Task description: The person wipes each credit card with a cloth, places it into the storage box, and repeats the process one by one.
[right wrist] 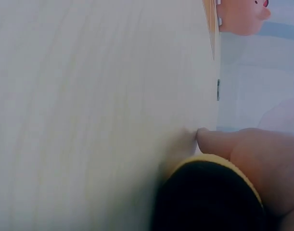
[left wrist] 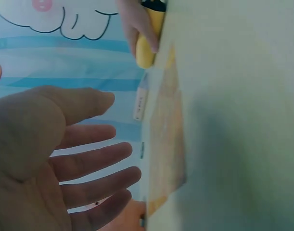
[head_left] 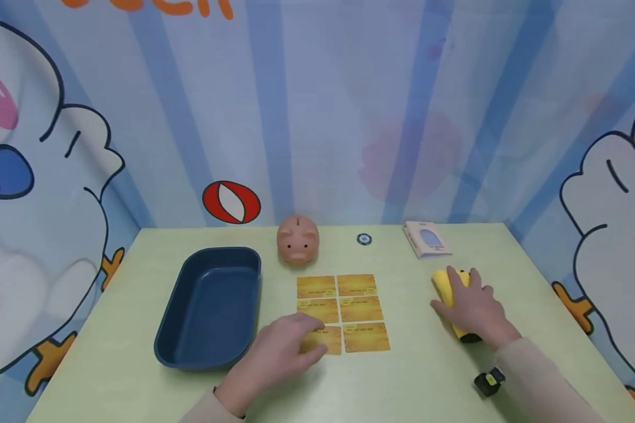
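Observation:
Several gold cards [head_left: 362,308] lie on the table in two columns of three rows. My left hand [head_left: 280,349] hovers over the nearest left card, its fingers apart and holding nothing; the left wrist view shows the same open palm [left wrist: 36,159]. On the right, my right hand [head_left: 473,305] lies over a yellow tube-like thing [head_left: 444,288] with a black end [right wrist: 209,197]. Its fingers are spread across the top, and the thumb [right wrist: 219,142] sticks out past the left side with a small gap. The hand hides much of the yellow thing; its kind is unclear.
A dark blue tray [head_left: 211,317] stands left of the cards. Behind them are a pink piggy bank [head_left: 298,239], a small round chip [head_left: 364,239] and a small pale book [head_left: 425,239]. A striped cartoon curtain [head_left: 328,117] backs the table.

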A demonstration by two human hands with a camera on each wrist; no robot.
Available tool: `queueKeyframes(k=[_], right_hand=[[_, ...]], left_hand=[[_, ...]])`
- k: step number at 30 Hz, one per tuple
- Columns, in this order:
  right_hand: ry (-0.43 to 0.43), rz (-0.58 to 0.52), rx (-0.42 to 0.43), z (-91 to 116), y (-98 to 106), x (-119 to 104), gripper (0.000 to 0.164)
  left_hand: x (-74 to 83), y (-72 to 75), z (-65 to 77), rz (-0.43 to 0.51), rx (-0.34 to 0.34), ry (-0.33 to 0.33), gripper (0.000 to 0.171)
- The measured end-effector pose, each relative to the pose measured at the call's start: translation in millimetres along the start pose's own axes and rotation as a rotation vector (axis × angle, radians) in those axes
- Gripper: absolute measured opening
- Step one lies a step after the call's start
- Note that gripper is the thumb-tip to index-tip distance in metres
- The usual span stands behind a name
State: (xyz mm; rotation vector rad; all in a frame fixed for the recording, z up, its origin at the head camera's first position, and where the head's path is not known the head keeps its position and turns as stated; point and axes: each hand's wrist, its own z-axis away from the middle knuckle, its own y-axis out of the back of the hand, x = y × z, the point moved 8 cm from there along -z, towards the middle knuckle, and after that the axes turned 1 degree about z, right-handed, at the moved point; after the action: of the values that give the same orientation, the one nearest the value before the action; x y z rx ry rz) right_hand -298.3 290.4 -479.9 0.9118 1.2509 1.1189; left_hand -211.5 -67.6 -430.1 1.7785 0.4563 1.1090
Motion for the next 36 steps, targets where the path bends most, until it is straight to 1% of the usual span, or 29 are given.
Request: queueKeyframes(k=[5,6,8,10,14,21,25,29,36], right_hand=[[0.067,0.016,0.040,0.2,-0.6,0.1,0.090],[0.076,0.015,0.041,-0.1,-0.3,-0.4,0.090],[0.085,0.012,0.039,-0.8,2.4,-1.3,0.090],[0.084,0.004,0.029,-1.0,3.7,-1.7,0.090],[0.063,-0.022,0.011,0.0,3.5,-1.9,0.090],[0.044,-0.052,0.020,3.4,4.0,-2.3,0.086],[0.052,-0.057,0.034,4.2,5.1,-3.5,0.084],[0.052,-0.058,0.036,5.6,2.5,-1.6,0.082],[0.025,-0.050,0.003,0.6,2.7,1.2,0.082]], left_hand=[[-2.2,-14.2,1.0,-0.152,0.027,-0.039,0.027],[-2.4,-15.8,1.6,-0.178,0.034,-0.045,0.026],[-3.2,-17.2,0.7,-0.208,0.034,-0.047,0.018],[-5.0,-19.1,0.5,-0.210,0.017,-0.035,0.012],[-8.7,-22.0,1.5,-0.190,-0.015,-0.013,0.013],[-10.9,-23.2,6.8,-0.231,0.022,-0.048,0.033],[-12.6,-22.2,9.1,-0.252,0.033,-0.056,0.034],[-11.8,-21.4,10.3,-0.247,0.042,-0.068,0.034],[-17.9,-22.8,10.2,-0.194,0.004,-0.018,0.044]])
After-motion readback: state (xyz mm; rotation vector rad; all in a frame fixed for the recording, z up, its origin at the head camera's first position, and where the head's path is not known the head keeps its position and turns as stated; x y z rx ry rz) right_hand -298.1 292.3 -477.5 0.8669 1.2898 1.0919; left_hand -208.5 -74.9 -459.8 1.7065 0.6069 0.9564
